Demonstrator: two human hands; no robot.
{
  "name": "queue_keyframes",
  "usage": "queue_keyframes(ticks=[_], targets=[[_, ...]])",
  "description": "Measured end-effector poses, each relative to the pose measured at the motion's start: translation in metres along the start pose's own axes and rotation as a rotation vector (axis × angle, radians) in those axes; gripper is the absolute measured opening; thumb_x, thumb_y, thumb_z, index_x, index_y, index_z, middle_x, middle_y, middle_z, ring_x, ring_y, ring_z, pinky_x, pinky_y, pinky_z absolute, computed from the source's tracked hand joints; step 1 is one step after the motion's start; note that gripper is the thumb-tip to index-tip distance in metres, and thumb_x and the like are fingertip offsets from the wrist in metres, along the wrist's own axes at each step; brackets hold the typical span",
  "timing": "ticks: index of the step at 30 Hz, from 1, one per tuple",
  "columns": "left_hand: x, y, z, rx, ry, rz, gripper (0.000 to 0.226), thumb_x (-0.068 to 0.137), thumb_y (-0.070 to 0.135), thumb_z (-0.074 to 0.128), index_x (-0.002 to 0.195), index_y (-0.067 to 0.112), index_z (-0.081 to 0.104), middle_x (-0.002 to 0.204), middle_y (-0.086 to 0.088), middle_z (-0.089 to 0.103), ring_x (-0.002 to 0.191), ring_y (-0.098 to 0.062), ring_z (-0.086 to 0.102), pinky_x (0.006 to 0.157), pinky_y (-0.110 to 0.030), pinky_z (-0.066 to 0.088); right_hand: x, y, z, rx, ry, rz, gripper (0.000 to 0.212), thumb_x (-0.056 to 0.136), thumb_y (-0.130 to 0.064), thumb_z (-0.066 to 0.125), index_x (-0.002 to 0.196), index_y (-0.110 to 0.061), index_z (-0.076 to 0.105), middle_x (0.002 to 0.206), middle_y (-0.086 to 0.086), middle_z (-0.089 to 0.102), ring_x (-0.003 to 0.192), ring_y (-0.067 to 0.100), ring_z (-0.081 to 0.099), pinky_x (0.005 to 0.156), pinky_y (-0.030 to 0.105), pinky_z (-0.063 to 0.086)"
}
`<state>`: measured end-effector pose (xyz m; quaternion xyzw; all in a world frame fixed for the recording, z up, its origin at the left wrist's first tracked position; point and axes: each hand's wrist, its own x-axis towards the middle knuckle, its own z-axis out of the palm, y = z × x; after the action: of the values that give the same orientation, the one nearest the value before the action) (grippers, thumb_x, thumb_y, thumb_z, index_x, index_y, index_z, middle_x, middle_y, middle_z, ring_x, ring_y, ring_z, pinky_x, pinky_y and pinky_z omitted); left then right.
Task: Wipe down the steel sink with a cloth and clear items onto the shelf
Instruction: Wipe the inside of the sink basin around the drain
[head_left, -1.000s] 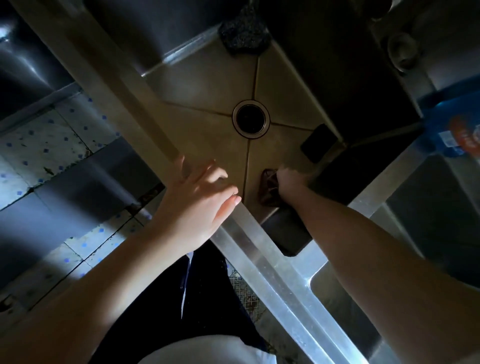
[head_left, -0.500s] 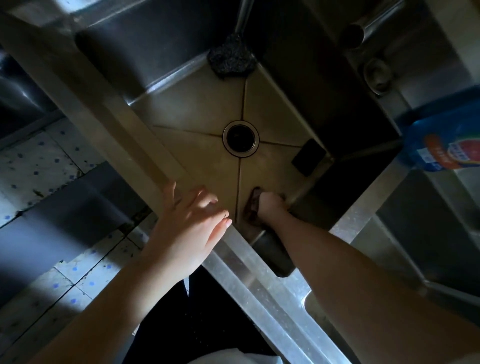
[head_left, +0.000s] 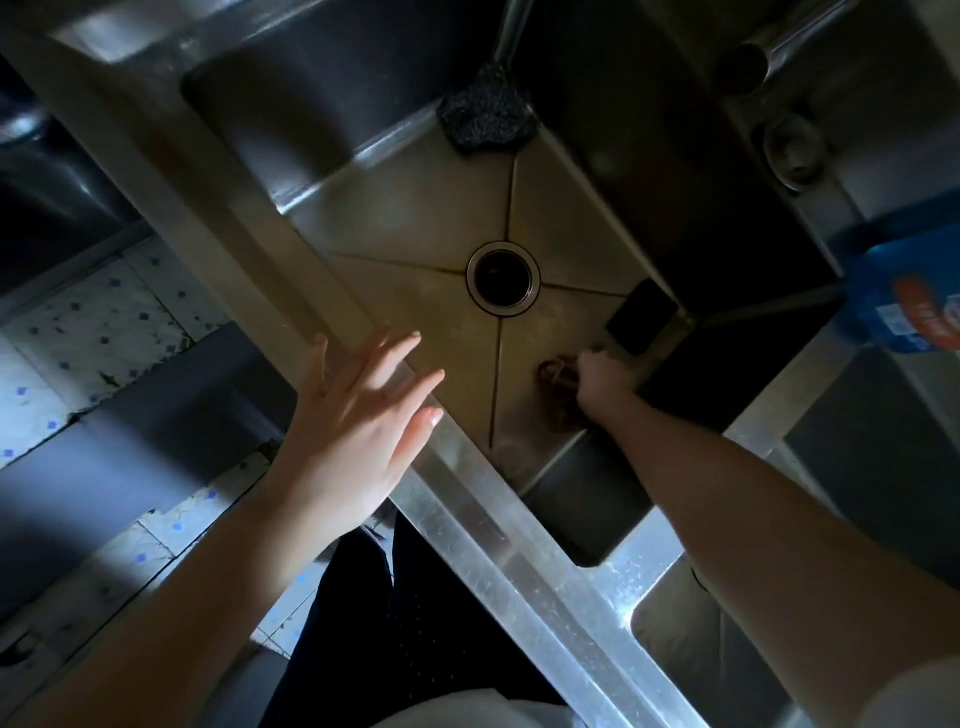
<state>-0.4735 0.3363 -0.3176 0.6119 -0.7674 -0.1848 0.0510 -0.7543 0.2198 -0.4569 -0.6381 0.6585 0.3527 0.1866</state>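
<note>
Wiping: my right hand (head_left: 602, 384) is bunched round the brown crumpled cloth (head_left: 557, 396), holding it down on the floor of the square steel sink (head_left: 415, 223), near and right of the round dark drain (head_left: 503, 278).
Left hand: my left hand (head_left: 358, 415) holds nothing, its fingers straight and fanned out over the sink's near left rim; I cannot tell if it touches the steel.
Writing: the blue plastic package (head_left: 904, 306) at the far right edge has an orange-red label with pale lettering, too blurred to read.
Change, left hand: half a second ago its fingers lay close together; now they are spread apart.
Change, cloth: it has gone right, closer to the black rounded rectangular block (head_left: 641, 317), which sits just beyond my knuckles by the right wall.
Steel: brushed and dull, with four creases running from the corners to the drain; the near rim is brighter and speckled.
Scourer: a dark coarse grainy pad (head_left: 485, 117) sits in the basin's far corner.
Floor: pale tiles with small blue dots (head_left: 98, 322) lie to the left, outside the sink.
</note>
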Motion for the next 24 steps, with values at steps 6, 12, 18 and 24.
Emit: queue_keyframes(ticks=[6,12,18,24], targets=[[0.013,-0.008,-0.002,0.021,0.04,-0.012,0.041,0.092,0.038,0.036,0.115,0.019,0.064,0.134,-0.007,0.051,0.128,-0.023,0.039,0.102,-0.06,0.025,0.007,0.007,0.002,0.169,0.018,0.065,0.033,0.084,-0.011,0.063,0.116,-0.003,0.056,0.126,0.022,0.051,0.113,0.038,0.053,0.091,0.04,0.046],[0.029,-0.007,-0.004,0.06,0.137,0.028,0.033,0.091,0.034,0.044,0.104,0.015,0.068,0.122,-0.01,0.059,0.117,-0.027,0.054,0.095,-0.058,0.032,-0.031,-0.052,0.041,0.348,-0.029,0.073,0.073,0.075,-0.025,0.073,0.134,-0.005,0.035,0.138,0.024,0.029,0.122,0.039,0.042,0.103,0.039,0.042],[0.042,-0.018,-0.008,-0.005,0.048,0.064,0.035,0.091,0.033,0.044,0.103,0.011,0.069,0.123,-0.014,0.059,0.117,-0.035,0.054,0.094,-0.062,0.035,-0.043,-0.078,0.051,0.523,0.073,0.016,0.052,0.076,-0.004,0.068,0.12,-0.009,0.043,0.131,0.016,0.034,0.117,0.031,0.045,0.096,0.04,0.048],[0.067,-0.043,-0.024,-0.012,-0.053,0.072,0.04,0.09,0.038,0.038,0.104,0.016,0.068,0.123,-0.01,0.059,0.12,-0.031,0.053,0.101,-0.064,0.029,-0.018,-0.03,0.037,0.531,0.213,0.125,0.045,0.081,0.003,0.055,0.123,-0.014,0.052,0.143,0.008,0.039,0.126,0.034,0.042,0.103,0.042,0.039]])
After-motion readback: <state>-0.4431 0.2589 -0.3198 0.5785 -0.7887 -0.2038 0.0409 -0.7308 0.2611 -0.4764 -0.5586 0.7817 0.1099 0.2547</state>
